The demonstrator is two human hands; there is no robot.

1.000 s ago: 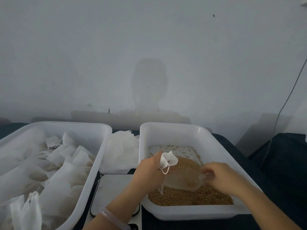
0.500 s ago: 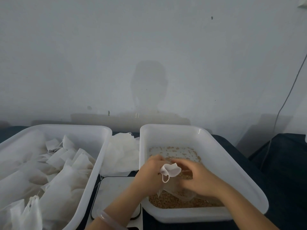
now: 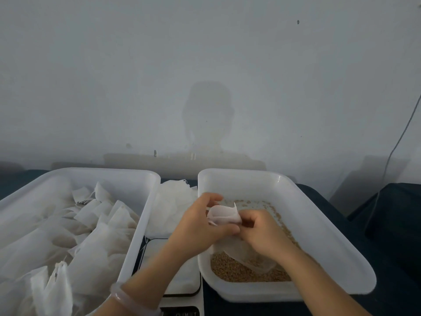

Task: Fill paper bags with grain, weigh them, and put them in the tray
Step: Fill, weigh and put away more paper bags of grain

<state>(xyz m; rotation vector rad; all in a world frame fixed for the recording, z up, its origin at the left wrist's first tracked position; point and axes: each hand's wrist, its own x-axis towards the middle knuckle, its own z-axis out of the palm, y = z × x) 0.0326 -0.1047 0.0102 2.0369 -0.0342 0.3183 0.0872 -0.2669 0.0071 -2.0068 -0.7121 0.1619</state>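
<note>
1. Head view: the two hands meet over the near-left part of the right tray (image 3: 330, 254), a white tub with brown grain (image 3: 237, 272) lying mostly toward its near end.
2. The left hand (image 3: 200, 226) grips the paper bag (image 3: 224, 215) just under its flared, open mouth, thumb in front and fingers curled round behind.
3. The right hand (image 3: 262, 233) pinches the same mouth from the other side, its fingertips touching the left thumb. The hands are together, both clamped on the bag.
4. The bag's translucent body hangs below the hands and reaches down to the grain. I cannot tell how full it is.
5. The left tray (image 3: 141, 224) holds a heap of white bags (image 3: 95, 236).
6. Between the trays, a stack of empty bags (image 3: 173, 201) lies at the back. The scale (image 3: 186, 277) sits in front of it, partly under the left forearm, its display cut off by the frame edge.
7. A pale bracelet (image 3: 132, 299) circles the left wrist.
8. Everything stands on a dark blue table (image 3: 398, 281), and a thin cable (image 3: 396, 144) runs down the wall (image 3: 205, 53) at the right.
</note>
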